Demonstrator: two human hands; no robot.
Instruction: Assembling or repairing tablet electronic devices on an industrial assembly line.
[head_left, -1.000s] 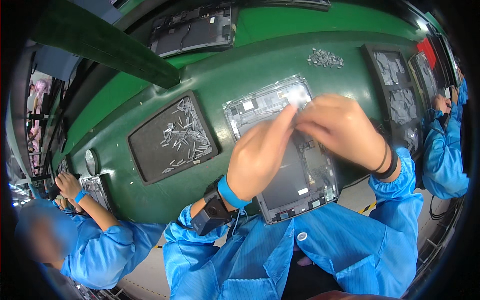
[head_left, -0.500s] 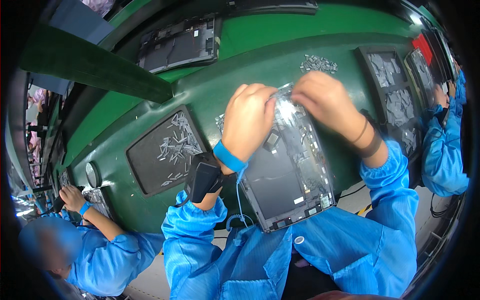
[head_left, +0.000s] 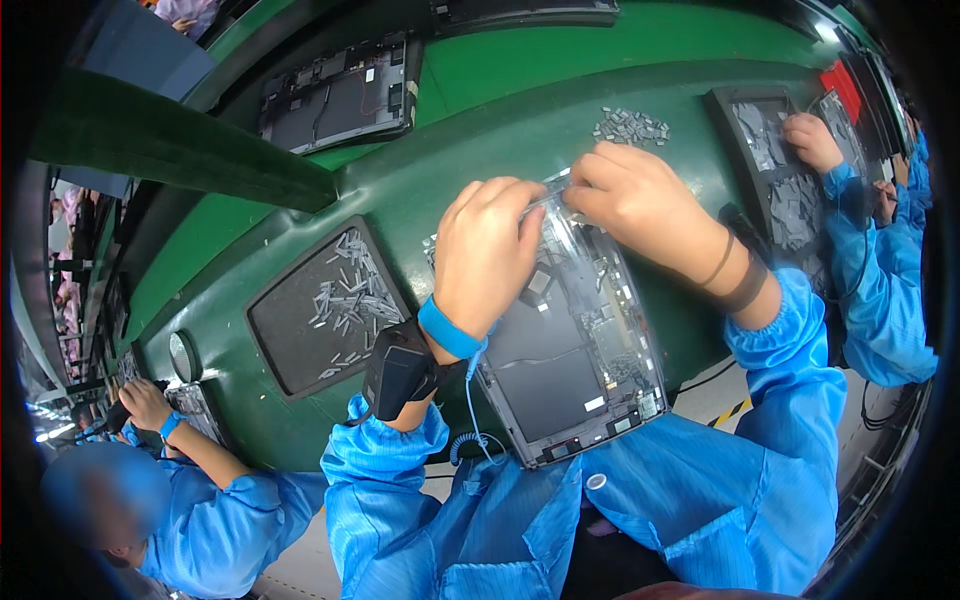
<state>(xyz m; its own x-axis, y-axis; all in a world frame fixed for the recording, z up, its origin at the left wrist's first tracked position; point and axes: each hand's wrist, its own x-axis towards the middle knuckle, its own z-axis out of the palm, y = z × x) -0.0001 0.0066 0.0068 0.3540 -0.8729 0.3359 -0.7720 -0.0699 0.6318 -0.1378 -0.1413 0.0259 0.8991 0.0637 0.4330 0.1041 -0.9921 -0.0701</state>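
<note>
An opened tablet-like device (head_left: 545, 395) lies at the table's near edge in front of me, its dark inner panel and circuit board exposed. At its far end, a clear, shiny film-like strip (head_left: 556, 190) spans the space between my two hands. My left hand (head_left: 485, 245) pinches the strip's left end between thumb and fingers; a blue band with a coiled cord is on that wrist. The fingers of my right hand (head_left: 640, 200) are closed at the strip's right end, their tips partly hidden. A small square dark piece (head_left: 541, 283) rests on the device beside my left hand.
A dark tray (head_left: 285, 335) of small grey strips sits to the left. Small grey pieces (head_left: 631, 126) are heaped beyond my right hand. At right stands a compartment tray (head_left: 735, 115) of grey parts, with a co-worker's hand (head_left: 812, 142) over it. Another opened device (head_left: 340, 100) lies at the back.
Both my hands have shifted slightly left, still closed at the device's far end. The co-worker's hand at right has come over the compartment tray.
</note>
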